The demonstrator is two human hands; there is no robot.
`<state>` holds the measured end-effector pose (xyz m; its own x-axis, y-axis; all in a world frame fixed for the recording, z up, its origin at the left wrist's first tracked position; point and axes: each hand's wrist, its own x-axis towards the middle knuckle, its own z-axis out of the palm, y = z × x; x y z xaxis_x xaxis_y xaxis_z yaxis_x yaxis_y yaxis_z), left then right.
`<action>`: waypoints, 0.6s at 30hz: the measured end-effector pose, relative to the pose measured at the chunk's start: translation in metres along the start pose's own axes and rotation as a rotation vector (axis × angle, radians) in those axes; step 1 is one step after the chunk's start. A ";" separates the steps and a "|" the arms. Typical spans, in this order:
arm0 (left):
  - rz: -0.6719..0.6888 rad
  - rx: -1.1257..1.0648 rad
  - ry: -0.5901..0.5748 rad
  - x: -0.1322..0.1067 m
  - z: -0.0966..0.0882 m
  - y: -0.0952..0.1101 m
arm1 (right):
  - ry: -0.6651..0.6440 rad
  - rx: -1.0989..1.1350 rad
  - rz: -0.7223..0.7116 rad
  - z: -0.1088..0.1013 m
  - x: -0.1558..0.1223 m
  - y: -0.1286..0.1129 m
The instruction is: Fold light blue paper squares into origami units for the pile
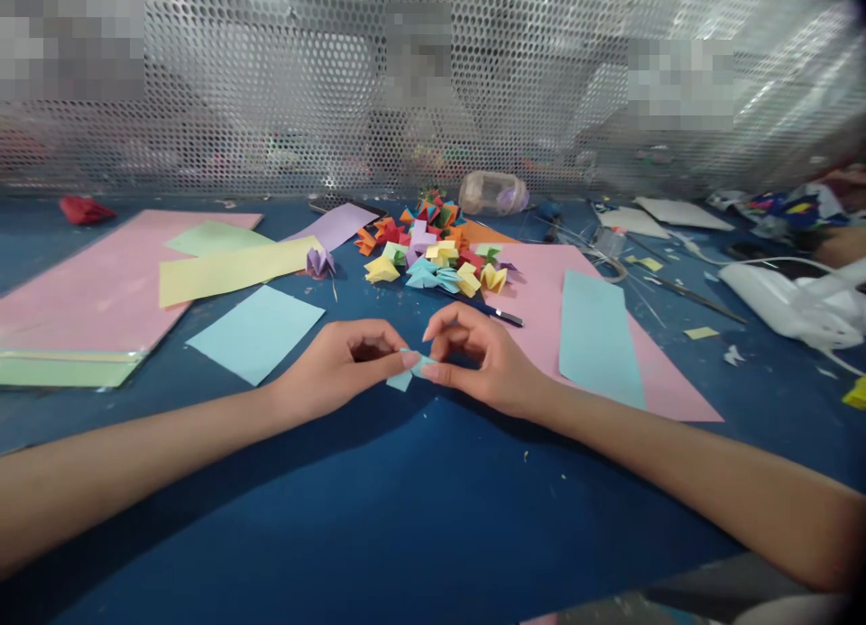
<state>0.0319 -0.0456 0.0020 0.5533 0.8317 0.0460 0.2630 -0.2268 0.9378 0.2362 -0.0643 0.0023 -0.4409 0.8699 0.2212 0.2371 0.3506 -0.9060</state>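
Observation:
Between my hands is a small folded piece of light blue paper (400,381), just above the blue table (406,508). My left hand (348,363) pinches its left side between thumb and fingertips. On the other side, my right hand (474,359) has its thumb and a finger closed on the paper's right end, with the index finger raised and curled. Beyond the hands lies a pile of small folded paper pieces (423,269) in several colours. A light blue paper square (257,332) rests left of my left hand.
Pink sheets (81,282), a yellow strip (230,271) and a purple folded piece (320,262) lie left. A craft knife (504,315) lies past my right hand, near a blue strip (599,336). A clear jar (493,193) and white glue gun (791,300) stand farther off, before a perforated metal screen (325,84).

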 end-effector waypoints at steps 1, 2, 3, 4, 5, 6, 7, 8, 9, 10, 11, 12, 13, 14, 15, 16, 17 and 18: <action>0.008 0.008 -0.004 0.000 0.000 0.000 | -0.023 0.002 -0.014 0.000 0.000 0.000; 0.018 0.013 -0.002 -0.001 -0.001 0.000 | -0.040 0.004 -0.023 0.000 0.000 0.001; 0.027 0.012 0.002 -0.001 -0.001 -0.001 | -0.051 0.007 -0.024 0.000 0.000 0.001; 0.031 0.008 0.004 -0.001 -0.002 -0.001 | -0.055 0.008 -0.016 0.000 0.001 0.000; 0.031 0.003 0.008 -0.001 -0.002 0.000 | -0.052 0.011 -0.002 0.000 0.001 0.000; 0.027 -0.003 0.015 -0.001 -0.001 0.000 | -0.038 0.015 0.013 0.001 0.001 0.000; 0.017 -0.009 0.022 0.000 -0.001 0.000 | -0.014 0.024 0.026 0.001 0.001 0.000; 0.003 -0.015 0.030 0.000 0.000 0.001 | 0.016 0.040 0.034 0.002 0.001 0.000; -0.013 -0.025 0.035 0.001 0.000 0.001 | 0.046 0.059 0.036 0.002 0.001 0.000; -0.028 -0.038 0.035 0.001 0.001 0.002 | 0.074 0.080 0.032 0.003 0.002 0.001; -0.041 -0.050 0.031 0.001 0.002 0.002 | 0.096 0.096 0.024 0.003 0.002 0.001; -0.051 -0.055 0.023 0.002 0.002 0.002 | 0.108 0.105 0.019 0.003 0.002 0.001; -0.058 -0.053 0.015 0.002 0.002 0.002 | 0.111 0.106 0.017 0.003 0.003 0.002; -0.062 -0.046 0.014 0.002 0.002 0.002 | 0.111 0.101 0.017 0.003 0.003 0.002; -0.064 -0.035 0.017 0.001 0.001 0.002 | 0.108 0.094 0.021 0.003 0.004 0.003; -0.065 -0.028 0.024 0.001 0.001 0.002 | 0.102 0.090 0.024 0.003 0.004 0.003; -0.064 -0.026 0.030 0.000 0.001 0.002 | 0.093 0.085 0.028 0.003 0.004 0.003; -0.061 -0.030 0.033 0.000 0.001 0.002 | 0.083 0.077 0.031 0.003 0.004 0.003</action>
<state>0.0334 -0.0470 0.0032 0.5108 0.8597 -0.0004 0.2714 -0.1608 0.9489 0.2326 -0.0605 -0.0010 -0.3601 0.9069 0.2190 0.1805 0.2980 -0.9373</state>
